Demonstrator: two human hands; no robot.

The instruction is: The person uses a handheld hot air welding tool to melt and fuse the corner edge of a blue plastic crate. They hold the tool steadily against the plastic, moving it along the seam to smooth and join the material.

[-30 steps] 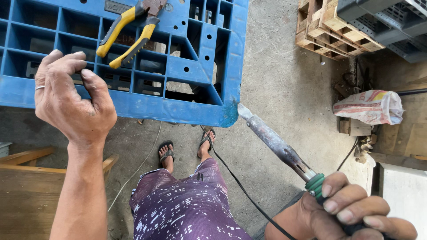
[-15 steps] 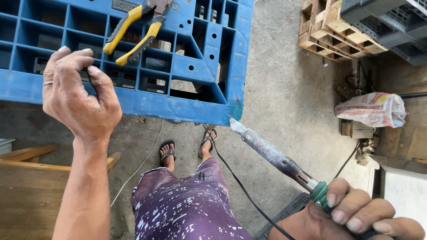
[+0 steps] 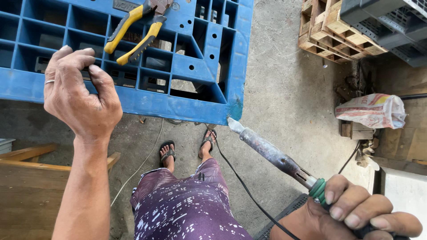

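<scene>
Left hand grips the near edge of the blue plastic pallet, fingers curled over the rim into one of the open cells, thumb hooked on the front wall. Closed firmly on the pallet; ring on one finger.

Right hand is wrapped tight around the green-collared handle of a soldering iron. Long scorched metal barrel runs up and away from those fingers; its flat tip sits right at the pallet's near right corner, touching or just short of it, cannot tell which. Black cord trails from the handle end down across the concrete floor.

State of the work, judged from the corner: the plastic there looks darker and smeared, greenish against the blue, so some melting appears already done at that spot. Whether the corner is closed up is not readable at this size. The rest of the front edge between the two hands looks plain.

Yellow-handled pliers lie on top of the pallet, beyond the left fingers, untouched.

Well right of the iron: stacked wooden pallets, a filled sack below them. Wooden bench beside the left forearm. Person's sandalled feet below the pallet edge.
</scene>
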